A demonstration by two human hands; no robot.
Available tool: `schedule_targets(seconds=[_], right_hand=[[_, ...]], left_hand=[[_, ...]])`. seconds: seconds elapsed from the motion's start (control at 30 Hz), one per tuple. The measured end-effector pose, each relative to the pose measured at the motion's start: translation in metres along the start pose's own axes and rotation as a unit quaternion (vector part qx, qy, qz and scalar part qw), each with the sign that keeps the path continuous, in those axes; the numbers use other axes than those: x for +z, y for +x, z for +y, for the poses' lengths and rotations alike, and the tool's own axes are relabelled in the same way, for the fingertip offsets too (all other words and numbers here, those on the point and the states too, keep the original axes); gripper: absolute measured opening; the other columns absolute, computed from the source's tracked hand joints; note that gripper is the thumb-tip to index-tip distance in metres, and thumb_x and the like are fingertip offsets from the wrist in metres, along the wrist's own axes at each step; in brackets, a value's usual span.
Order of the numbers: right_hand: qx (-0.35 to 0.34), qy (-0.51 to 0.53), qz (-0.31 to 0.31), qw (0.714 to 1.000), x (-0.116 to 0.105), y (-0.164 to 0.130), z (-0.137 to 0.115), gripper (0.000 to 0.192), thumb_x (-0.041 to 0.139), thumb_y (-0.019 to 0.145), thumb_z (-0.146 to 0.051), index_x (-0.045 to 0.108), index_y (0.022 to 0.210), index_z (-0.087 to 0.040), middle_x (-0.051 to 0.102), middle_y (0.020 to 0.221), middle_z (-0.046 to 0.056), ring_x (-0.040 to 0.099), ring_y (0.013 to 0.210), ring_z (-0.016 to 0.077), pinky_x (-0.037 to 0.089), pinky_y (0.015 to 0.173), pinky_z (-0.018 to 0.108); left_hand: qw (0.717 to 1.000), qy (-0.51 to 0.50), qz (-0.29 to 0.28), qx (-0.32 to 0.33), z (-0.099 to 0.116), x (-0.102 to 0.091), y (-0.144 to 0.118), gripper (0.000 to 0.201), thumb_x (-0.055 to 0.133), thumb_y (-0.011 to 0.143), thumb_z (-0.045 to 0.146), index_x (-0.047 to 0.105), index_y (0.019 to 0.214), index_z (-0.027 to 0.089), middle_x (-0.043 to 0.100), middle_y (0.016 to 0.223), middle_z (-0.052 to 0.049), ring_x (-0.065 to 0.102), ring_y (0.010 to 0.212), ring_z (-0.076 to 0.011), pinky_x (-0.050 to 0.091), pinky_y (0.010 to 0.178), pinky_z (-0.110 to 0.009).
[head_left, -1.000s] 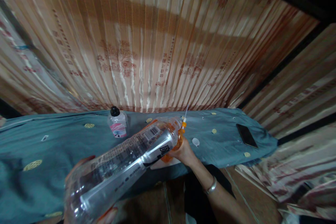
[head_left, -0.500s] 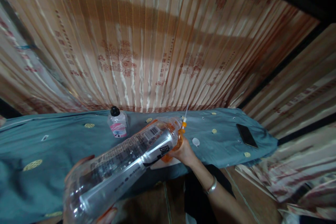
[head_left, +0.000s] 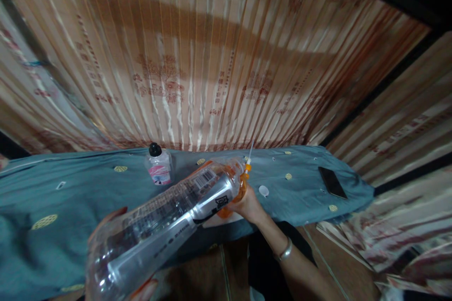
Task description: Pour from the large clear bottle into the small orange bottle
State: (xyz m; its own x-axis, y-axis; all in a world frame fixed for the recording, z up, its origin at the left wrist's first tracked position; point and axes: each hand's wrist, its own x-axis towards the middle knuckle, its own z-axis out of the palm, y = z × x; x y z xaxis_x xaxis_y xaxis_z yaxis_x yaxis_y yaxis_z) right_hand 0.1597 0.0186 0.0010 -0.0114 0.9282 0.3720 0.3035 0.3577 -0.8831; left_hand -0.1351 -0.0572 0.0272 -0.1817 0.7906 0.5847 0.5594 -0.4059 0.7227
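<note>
The left hand (head_left: 145,290) has its fingers spread round the base of a clear plastic bottle (head_left: 165,228), which slants above the teal sheet (head_left: 84,197), neck meeting an orange bottle (head_left: 241,190); the right hand's (head_left: 248,204) partly hidden fingers grip that.

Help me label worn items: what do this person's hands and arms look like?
The right hand is ungloved, and its visible forearm is sleeveless with a silver-coloured bangle. The left hand, mostly hidden, shows no glove; its wrist is unclear.
</note>
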Motion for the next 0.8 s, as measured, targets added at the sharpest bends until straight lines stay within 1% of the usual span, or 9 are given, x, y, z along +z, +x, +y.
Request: schedule_targets(seconds=[0.1, 0.2, 0.27, 0.37, 0.43, 0.57, 0.7, 0.8], right_hand=[[0.014, -0.002, -0.004, 1.000, 0.000, -0.001, 0.001, 0.079, 0.084, 0.058, -0.025, 0.049, 0.129, -0.023, 0.070, 0.117, 0.008, 0.070, 0.104, 0.0265, 0.057, 0.093, 0.039], [0.018, -0.011, -0.004, 1.000, 0.000, -0.001, 0.001, 0.078, 0.083, 0.058, -0.024, 0.049, 0.128, -0.023, 0.070, 0.118, 0.008, 0.069, 0.105, 0.0263, 0.056, 0.095, 0.039], [0.018, -0.003, -0.006, 1.000, 0.000, -0.001, -0.001, 0.076, 0.082, 0.059, -0.025, 0.049, 0.128, -0.023, 0.070, 0.119, 0.008, 0.069, 0.107, 0.0263, 0.056, 0.096, 0.038], [0.013, 0.003, -0.004, 1.000, -0.001, -0.001, -0.003, 0.073, 0.082, 0.060, -0.025, 0.051, 0.126, -0.023, 0.070, 0.118, 0.007, 0.069, 0.106, 0.0261, 0.056, 0.095, 0.038], [0.010, 0.003, -0.002, 1.000, -0.001, -0.001, -0.005, 0.071, 0.081, 0.060, -0.024, 0.052, 0.124, -0.023, 0.070, 0.118, 0.007, 0.069, 0.107, 0.0260, 0.056, 0.096, 0.038], [0.011, 0.024, -0.010, 1.000, -0.001, 0.000, -0.003, 0.074, 0.081, 0.061, -0.026, 0.050, 0.127, -0.022, 0.069, 0.120, 0.008, 0.068, 0.108, 0.0259, 0.055, 0.098, 0.039], [0.015, 0.029, -0.013, 0.999, -0.001, 0.000, 0.002, 0.076, 0.083, 0.059, -0.027, 0.050, 0.128, -0.022, 0.069, 0.121, 0.009, 0.068, 0.109, 0.0269, 0.054, 0.098, 0.039], [0.011, 0.031, -0.016, 0.999, -0.001, 0.000, 0.003, 0.077, 0.083, 0.059, -0.027, 0.050, 0.129, -0.023, 0.068, 0.123, 0.009, 0.067, 0.111, 0.0274, 0.054, 0.099, 0.040]], left_hand=[[1.000, -0.028, -0.005, -0.012, -0.004, 0.000, -0.001, 0.082, 0.073, 0.052, 0.054, 0.050, 0.130, 0.039, 0.054, 0.136, -0.007, 0.056, 0.116, -0.0418, 0.046, 0.097, -0.067], [0.999, -0.035, 0.011, -0.009, -0.003, 0.001, -0.001, 0.080, 0.071, 0.054, 0.056, 0.052, 0.129, 0.038, 0.055, 0.135, -0.008, 0.057, 0.115, -0.0417, 0.048, 0.095, -0.065], [0.999, -0.031, 0.013, -0.003, -0.003, 0.001, -0.001, 0.082, 0.072, 0.053, 0.058, 0.052, 0.129, 0.036, 0.055, 0.135, -0.009, 0.059, 0.114, -0.0412, 0.051, 0.092, -0.063], [1.000, -0.017, 0.012, 0.014, -0.004, 0.001, -0.001, 0.085, 0.076, 0.049, 0.056, 0.053, 0.129, 0.035, 0.055, 0.135, -0.009, 0.057, 0.117, -0.0416, 0.048, 0.096, -0.062], [1.000, -0.014, 0.012, 0.018, -0.004, 0.001, -0.001, 0.086, 0.076, 0.050, 0.055, 0.052, 0.130, 0.034, 0.055, 0.135, -0.009, 0.056, 0.118, -0.0415, 0.048, 0.096, -0.063], [1.000, -0.014, 0.004, 0.010, -0.002, 0.000, -0.001, 0.087, 0.074, 0.050, 0.058, 0.051, 0.130, 0.034, 0.055, 0.134, -0.010, 0.060, 0.108, -0.0407, 0.055, 0.084, -0.063], [1.000, -0.018, 0.005, 0.011, 0.001, 0.000, 0.001, 0.083, 0.071, 0.054, 0.058, 0.050, 0.130, 0.034, 0.054, 0.133, -0.010, 0.059, 0.110, -0.0411, 0.054, 0.084, -0.064], [1.000, -0.009, 0.008, 0.021, 0.006, -0.001, 0.004, 0.083, 0.068, 0.057, 0.062, 0.048, 0.133, 0.032, 0.056, 0.126, -0.013, 0.061, 0.101, -0.0404, 0.056, 0.076, -0.064]])
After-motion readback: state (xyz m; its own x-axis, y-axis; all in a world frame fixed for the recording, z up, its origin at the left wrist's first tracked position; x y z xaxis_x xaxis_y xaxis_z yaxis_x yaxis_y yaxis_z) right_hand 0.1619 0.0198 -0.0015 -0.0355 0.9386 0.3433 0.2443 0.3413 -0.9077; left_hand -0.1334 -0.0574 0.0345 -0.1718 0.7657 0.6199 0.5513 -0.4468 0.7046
